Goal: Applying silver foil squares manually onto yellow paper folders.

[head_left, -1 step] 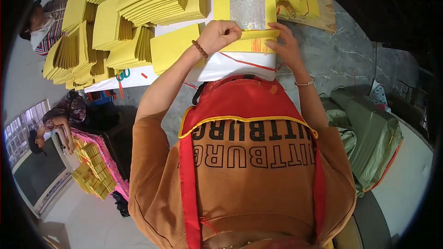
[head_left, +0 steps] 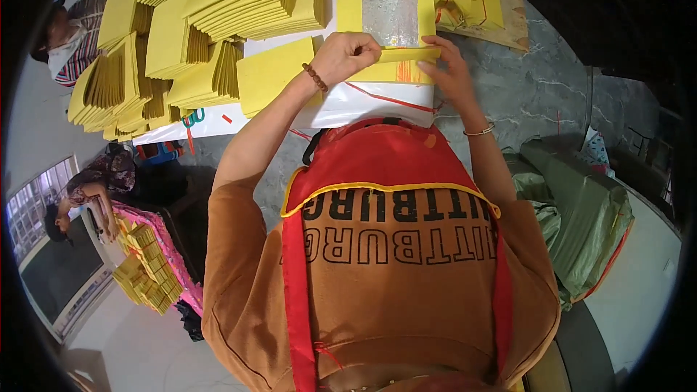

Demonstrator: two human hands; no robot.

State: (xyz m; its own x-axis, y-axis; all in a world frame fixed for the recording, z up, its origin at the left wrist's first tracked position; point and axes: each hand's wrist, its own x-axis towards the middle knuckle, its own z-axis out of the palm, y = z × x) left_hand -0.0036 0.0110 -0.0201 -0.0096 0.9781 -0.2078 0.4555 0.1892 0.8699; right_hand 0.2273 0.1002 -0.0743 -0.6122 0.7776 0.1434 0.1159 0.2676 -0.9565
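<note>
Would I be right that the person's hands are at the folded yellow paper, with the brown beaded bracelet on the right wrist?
Not quite: the head view shows the brown beaded bracelet on the left wrist; the left hand and right hand are at the folded yellow paper.

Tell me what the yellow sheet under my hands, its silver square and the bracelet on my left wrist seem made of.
Yellow sheet: probably paper, matte, as its near part folds over in a strip.
Silver square: perhaps metallic foil, judging by its mottled, grey shine.
Bracelet: round brown beads, possibly wood, though too small to be sure.
</note>
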